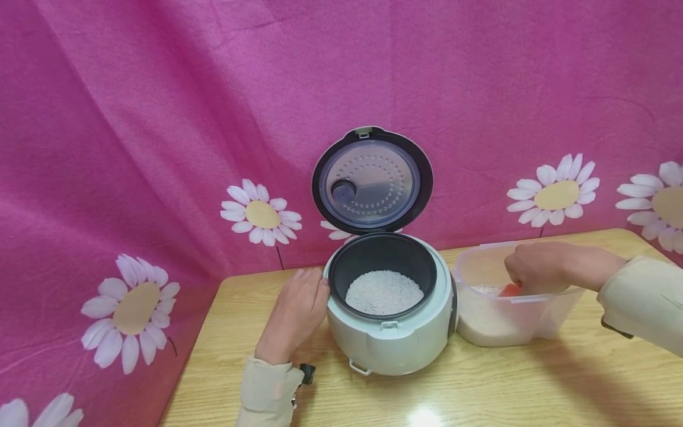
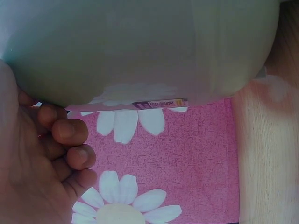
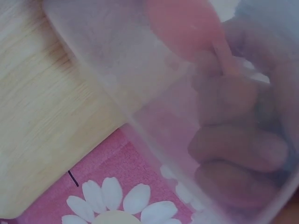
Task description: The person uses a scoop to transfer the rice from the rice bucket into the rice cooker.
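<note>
Head view: a rice cooker is standing on a wooden table, lid raised, holding white rice; the left hand is resting against its side; the right hand is reaching into a translucent container alongside. Left wrist view: relaxed fingers are gripping nothing. Right wrist view: the right hand is gripping a red scoop inside the container.

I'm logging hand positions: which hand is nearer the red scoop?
Right. The right hand holds the red scoop inside the plastic container; the left hand is well left of it, at the rice cooker.
</note>
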A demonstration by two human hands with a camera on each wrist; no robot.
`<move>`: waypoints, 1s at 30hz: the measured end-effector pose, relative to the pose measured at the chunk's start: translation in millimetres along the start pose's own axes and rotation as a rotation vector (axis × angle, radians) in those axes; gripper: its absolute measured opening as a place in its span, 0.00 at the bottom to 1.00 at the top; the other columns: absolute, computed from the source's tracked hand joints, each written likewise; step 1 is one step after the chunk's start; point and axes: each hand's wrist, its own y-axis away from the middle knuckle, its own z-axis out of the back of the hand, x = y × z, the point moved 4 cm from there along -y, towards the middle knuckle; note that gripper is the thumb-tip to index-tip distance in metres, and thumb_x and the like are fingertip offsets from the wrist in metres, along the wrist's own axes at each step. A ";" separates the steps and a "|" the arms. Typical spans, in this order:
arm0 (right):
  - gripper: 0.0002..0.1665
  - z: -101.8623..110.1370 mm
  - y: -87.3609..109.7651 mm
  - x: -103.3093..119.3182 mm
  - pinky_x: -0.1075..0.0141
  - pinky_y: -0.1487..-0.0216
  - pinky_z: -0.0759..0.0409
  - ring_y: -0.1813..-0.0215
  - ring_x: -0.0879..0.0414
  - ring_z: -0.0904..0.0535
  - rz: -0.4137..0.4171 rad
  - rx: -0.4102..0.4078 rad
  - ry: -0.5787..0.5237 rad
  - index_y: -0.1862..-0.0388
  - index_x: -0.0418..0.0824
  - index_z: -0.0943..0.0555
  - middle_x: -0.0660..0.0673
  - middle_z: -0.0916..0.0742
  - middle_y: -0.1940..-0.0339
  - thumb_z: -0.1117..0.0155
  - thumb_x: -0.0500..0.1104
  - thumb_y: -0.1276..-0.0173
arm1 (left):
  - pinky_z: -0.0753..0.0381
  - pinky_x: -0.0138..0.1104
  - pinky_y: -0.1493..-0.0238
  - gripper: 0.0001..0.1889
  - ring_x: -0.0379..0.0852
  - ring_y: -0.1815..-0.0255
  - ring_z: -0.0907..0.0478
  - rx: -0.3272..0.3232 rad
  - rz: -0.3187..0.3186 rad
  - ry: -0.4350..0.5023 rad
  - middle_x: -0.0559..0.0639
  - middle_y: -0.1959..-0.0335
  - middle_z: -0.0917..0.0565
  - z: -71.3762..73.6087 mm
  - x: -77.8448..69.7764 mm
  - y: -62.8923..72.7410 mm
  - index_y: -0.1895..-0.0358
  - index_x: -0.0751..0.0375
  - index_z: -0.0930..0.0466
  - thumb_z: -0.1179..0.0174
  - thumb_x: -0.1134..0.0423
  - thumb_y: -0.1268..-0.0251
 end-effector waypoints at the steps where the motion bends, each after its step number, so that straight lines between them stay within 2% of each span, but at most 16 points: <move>1: 0.17 -0.4 -0.5 0.2 0.71 0.77 0.43 0.78 0.64 0.39 0.002 0.007 -0.013 0.83 0.51 0.27 0.59 0.32 0.84 0.31 0.41 0.39 | 0.26 0.36 0.58 0.10 0.43 0.64 0.31 0.001 0.004 0.003 0.46 0.73 0.28 0.0 0.2 0.3 0.66 0.55 0.27 0.52 0.61 0.22; 7: 0.26 -0.6 -2.4 3.9 0.72 0.76 0.52 0.78 0.66 0.47 0.040 0.025 -0.081 0.87 0.54 0.36 0.60 0.42 0.84 0.33 0.40 0.37 | 0.26 0.35 0.58 0.09 0.43 0.64 0.31 0.007 0.018 0.008 0.46 0.73 0.28 0.3 0.6 1.0 0.66 0.55 0.27 0.51 0.61 0.23; 11: 0.27 -0.1 -4.6 6.4 0.71 0.75 0.53 0.78 0.66 0.50 0.056 0.020 -0.108 0.87 0.54 0.39 0.60 0.44 0.84 0.33 0.39 0.38 | 0.25 0.36 0.56 0.09 0.43 0.63 0.30 0.008 0.018 0.013 0.45 0.72 0.26 1.0 -0.1 0.7 0.64 0.55 0.26 0.51 0.60 0.22; 19: 0.24 0.7 -9.5 10.1 0.73 0.76 0.48 0.79 0.67 0.45 0.064 -0.006 -0.118 0.88 0.53 0.33 0.61 0.41 0.84 0.31 0.44 0.37 | 0.25 0.36 0.56 0.09 0.42 0.63 0.30 0.017 0.017 0.019 0.45 0.72 0.26 0.6 -0.3 0.0 0.63 0.55 0.25 0.51 0.60 0.22; 30: 0.24 -4.4 -15.7 13.8 0.73 0.77 0.48 0.81 0.69 0.44 0.061 -0.050 -0.178 0.90 0.54 0.32 0.63 0.40 0.87 0.32 0.45 0.39 | 0.22 0.38 0.53 0.08 0.43 0.60 0.28 0.025 0.015 0.019 0.46 0.68 0.22 1.1 -0.5 0.3 0.58 0.56 0.23 0.51 0.60 0.21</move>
